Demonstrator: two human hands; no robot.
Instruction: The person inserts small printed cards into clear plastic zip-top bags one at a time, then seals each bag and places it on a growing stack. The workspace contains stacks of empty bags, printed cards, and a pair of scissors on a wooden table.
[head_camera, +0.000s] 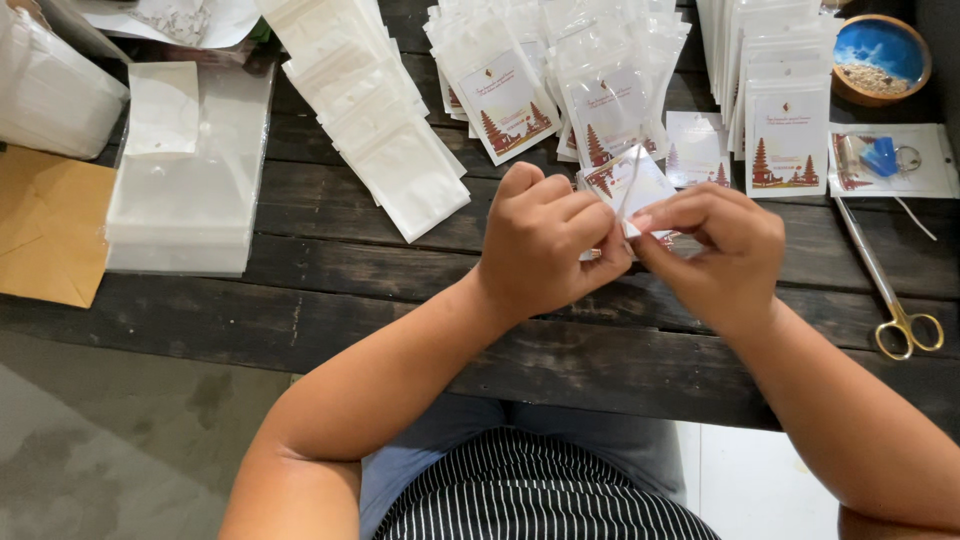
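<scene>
Centrally, both hands (635, 245) pinched together on small clear packet (632, 180) with red-printed white card, above dark table (330, 270).

Soft, even daylight; faint shadows under both forearms on dark table (330, 280). Glare on clear sleeves (190, 190) at its left. Sharp focus.

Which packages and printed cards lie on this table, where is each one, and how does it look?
Held pouch: between left hand and right hand; small, clear, white card with red motif.
Filled pouches: top centre, overlapping heaps; clear, white-and-red cards.
Card stack: right of centre; white rectangles, red motif.
White sachets: upper left, slanted row; plain white.
Empty clear bags: left, flat pile; transparent.
Brown envelope: far left; tan.
</scene>
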